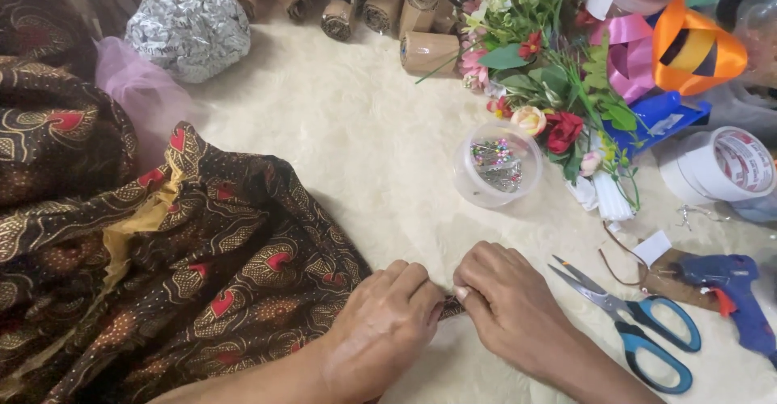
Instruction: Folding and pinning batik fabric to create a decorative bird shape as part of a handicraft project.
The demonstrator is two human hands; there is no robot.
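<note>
A brown patterned batik cloth (186, 258) with red and gold motifs lies bunched over the left half of a cream furry surface (356, 129). My left hand (384, 323) rests on the cloth's right corner, fingers curled and pinching its edge. My right hand (506, 303) touches the same corner from the right, thumb and fingers pinched on the cloth tip between the two hands. The tip itself is mostly hidden under my fingers.
Blue-handled scissors (639, 327) and a blue glue gun (732, 299) lie right of my hands. A clear tub of pins (495, 165), artificial flowers (550, 88), tape rolls (720, 169), ribbons (680, 40), brown paper rolls (405, 15) and crumpled foil (192, 31) line the back.
</note>
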